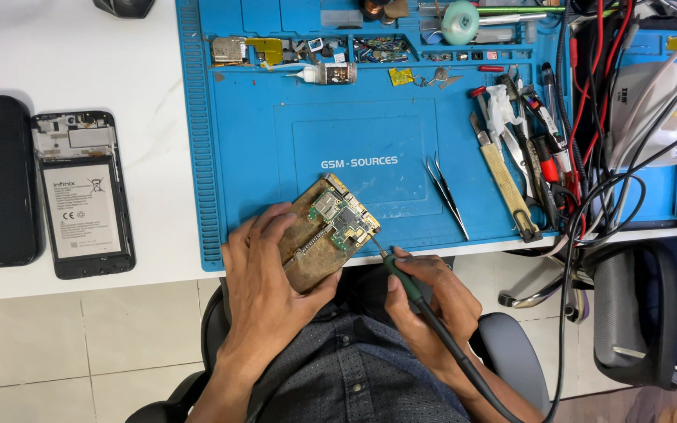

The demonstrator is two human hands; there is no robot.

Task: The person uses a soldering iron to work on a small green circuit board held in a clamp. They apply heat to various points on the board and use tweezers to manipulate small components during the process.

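Board work at front edge of blue mat [260, 141]
Left hand [264, 274] grips wooden block [315, 254] with circuit board [338, 215] on top, long axis running near-left to far-right; right hand [432, 294] closed around soldering iron [405, 283], tip aimed up-left at board's edge.

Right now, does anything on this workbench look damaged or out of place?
The phone on the white table lies with its back off, battery and insides bare. Tools are heaped loosely at the blue mat's right edge, tangled with cables. Nothing looks spilled.
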